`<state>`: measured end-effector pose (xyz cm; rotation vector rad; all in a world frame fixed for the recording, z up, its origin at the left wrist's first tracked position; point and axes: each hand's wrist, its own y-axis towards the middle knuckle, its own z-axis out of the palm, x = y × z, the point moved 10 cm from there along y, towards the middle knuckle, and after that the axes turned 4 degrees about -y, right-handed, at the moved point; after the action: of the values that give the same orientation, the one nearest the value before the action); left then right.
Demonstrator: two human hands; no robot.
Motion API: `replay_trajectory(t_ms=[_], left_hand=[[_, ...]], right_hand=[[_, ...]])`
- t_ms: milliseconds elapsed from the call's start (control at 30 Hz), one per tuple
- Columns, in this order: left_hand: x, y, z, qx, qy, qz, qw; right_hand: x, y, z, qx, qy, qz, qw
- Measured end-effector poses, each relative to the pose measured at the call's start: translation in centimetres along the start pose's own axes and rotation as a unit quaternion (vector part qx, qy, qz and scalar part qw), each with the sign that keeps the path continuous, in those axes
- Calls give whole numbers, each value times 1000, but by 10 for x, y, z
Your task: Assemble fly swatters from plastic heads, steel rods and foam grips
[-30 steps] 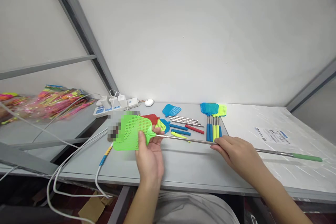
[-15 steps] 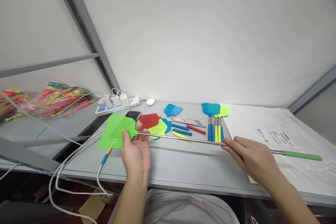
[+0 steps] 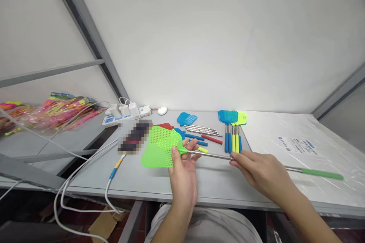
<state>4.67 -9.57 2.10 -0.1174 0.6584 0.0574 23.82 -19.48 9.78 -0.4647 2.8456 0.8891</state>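
A green fly swatter (image 3: 161,152) with a metal telescopic rod is held in both hands above the table. My left hand (image 3: 184,176) pinches its perforated head near the neck, thumb on top and fingers behind. My right hand (image 3: 261,169) is closed around the metal rod (image 3: 209,155), and the green handle (image 3: 322,174) sticks out to the right beyond it. Behind the swatter lie a red swatter head (image 3: 165,125), a blue swatter head (image 3: 186,119), bare metal rods (image 3: 202,130), a red grip sleeve (image 3: 211,139) and blue grip sleeves (image 3: 194,136).
Several short swatters (image 3: 232,131) lie side by side at the back right, beside a white labelled package (image 3: 302,146). A power strip (image 3: 128,117) with plugs and white cables (image 3: 64,197) is at left. Bagged colourful items (image 3: 65,110) and another person's hand (image 3: 3,123) are farther left.
My left hand has moved right with the swatter head, toward my right hand. The stretch of rod between my hands is much shorter. My right hand has shifted slightly left.
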Motion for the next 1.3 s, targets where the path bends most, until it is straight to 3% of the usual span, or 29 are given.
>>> replay_trajectory(t_ms=[200,367,467,600,767,900,1033,1133,1167,1233,1300], left_hand=[[3,-10,1,-23,15,26,999],[45,-31,15,36,18,-58,997],[53,-34,16,42,17,-68,997],[25,-10,0,3,8,-50,999],[-42,28,-22,-38,-19,41,998],[-56,41,-27,-31,-5,28,999],[-38,27,-11,1,28,38,999],[3,3,17,70,52,-34,996],[15,-4,26,96,57,-60,992],[20,-11,36,114,68,-50,990],[18,-11,39,127,82,-39,988]], right_hand=[[12,17,11,7,41,39,998],[38,30,13,21,69,24,997],[52,40,22,52,66,30,996],[54,45,41,111,80,22,990],[0,20,41,115,65,91,987],[-15,-3,34,99,70,79,989],[5,-7,31,58,65,47,995],[22,-2,41,76,98,60,990],[26,-1,47,96,125,75,985],[29,0,59,134,198,121,963],[30,-3,68,165,300,171,924]])
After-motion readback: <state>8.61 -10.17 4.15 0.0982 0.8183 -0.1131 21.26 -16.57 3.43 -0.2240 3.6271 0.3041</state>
